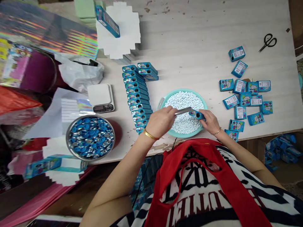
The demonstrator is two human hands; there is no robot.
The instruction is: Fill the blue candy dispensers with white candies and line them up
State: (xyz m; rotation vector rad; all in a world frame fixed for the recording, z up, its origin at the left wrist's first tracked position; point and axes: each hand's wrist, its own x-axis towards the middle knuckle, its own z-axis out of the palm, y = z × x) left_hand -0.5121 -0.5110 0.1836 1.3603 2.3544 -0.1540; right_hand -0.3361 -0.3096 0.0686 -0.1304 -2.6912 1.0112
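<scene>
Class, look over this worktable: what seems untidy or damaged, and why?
The right-hand boxes lie jumbled at mixed angles, unlike the neat row left of the bowl. The tabletop looks chipped near its front edge.

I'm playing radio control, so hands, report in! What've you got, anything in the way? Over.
Left hand gripping metal scoop. Right hand holding blue box at scoop's tip. Green bowl of white sweets below. Nothing seen blocking.

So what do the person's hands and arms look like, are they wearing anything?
Both hands and forearms are bare, with no gloves. The left hand has a smooth, gold-coloured bangle on its wrist; the right hand has a thinner gold-coloured bracelet. The short sleeves have dark and white stripes.
</scene>
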